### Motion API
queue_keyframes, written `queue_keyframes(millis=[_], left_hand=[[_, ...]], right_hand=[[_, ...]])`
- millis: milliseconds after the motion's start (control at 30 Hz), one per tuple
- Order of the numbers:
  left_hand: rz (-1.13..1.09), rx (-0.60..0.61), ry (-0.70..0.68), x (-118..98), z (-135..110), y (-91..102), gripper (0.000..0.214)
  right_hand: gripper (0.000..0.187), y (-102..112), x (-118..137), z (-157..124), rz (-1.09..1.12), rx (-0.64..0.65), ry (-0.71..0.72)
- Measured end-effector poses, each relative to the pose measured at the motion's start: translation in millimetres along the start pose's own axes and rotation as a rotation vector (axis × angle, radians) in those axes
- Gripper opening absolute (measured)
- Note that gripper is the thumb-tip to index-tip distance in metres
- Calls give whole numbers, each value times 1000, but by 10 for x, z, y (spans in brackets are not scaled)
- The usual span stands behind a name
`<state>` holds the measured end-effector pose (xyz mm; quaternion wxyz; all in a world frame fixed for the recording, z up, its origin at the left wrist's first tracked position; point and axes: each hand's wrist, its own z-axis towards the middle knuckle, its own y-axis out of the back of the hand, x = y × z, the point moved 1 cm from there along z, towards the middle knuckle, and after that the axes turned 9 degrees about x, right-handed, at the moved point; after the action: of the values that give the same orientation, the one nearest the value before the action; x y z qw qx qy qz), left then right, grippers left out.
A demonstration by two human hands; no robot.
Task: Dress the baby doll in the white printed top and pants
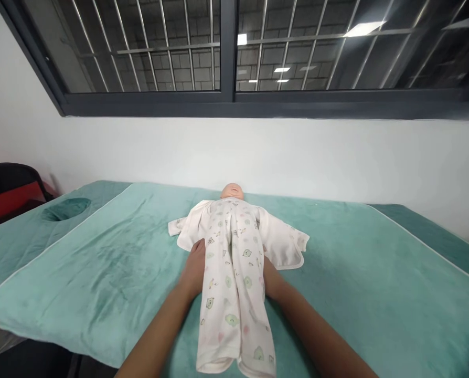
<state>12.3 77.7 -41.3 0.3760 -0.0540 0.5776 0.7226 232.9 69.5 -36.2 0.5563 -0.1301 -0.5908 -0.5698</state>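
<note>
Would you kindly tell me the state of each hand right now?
Left hand: partly hidden by the printed pants, grip cannot be told.
Right hand: likewise partly hidden, grip cannot be told.

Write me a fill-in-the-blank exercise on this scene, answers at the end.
1. Of the doll, the ____ shows beyond the top edge of the trousers.
2. The printed trousers have ____ legs.
3. The left hand and the right hand are on opposite ____ of the trousers.
4. Behind the glass of the window stand metal ____.

Missing words: head; two; sides; bars
</note>
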Motion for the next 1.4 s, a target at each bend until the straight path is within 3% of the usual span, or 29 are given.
queue_keyframes(millis=[200, 433, 533, 700, 800, 967, 1033, 1100, 1167, 1267, 1333, 1400], left_hand=[[54, -28, -27, 49, 11, -45, 31], [131, -53, -130, 67, -47, -17, 27], [213, -74, -180, 41, -110, 24, 24], [269, -59, -338, 60, -278, 52, 20], [236, -26, -335, 92, -375, 42, 21], [58, 68, -189, 118, -457, 103, 30], [-112, 99, -64, 147, -461, 169, 28], [-291, 46, 115, 220, -444, 242, 22], [-373, -111, 321, 341, -398, 303, 19], [-245, -331, 553, 557, -259, 347, 33], [-116, -337, 632, 669, -136, 346, 43], [0, -260, 667, 725, -28, 336, 49]], right_hand=[[45, 23, 43, -49, -76, 86, 80], [41, -45, 168, 47, -407, -51, -41], [37, -31, 164, 26, -449, -80, -90], [34, 36, 96, -235, -583, 46, 110], [38, 63, 91, -429, -611, 104, 157], [47, 119, 197, -587, -570, 141, 132], [46, 183, 213, -633, -544, 174, 131], [38, 294, 153, -692, -525, 178, 87], [31, 449, 7, -754, -519, 64, -21], [37, 698, -278, -802, -573, -278, -254], [44, 815, -422, -774, -635, -419, -391], [46, 882, -498, -700, -687, -432, -486]])
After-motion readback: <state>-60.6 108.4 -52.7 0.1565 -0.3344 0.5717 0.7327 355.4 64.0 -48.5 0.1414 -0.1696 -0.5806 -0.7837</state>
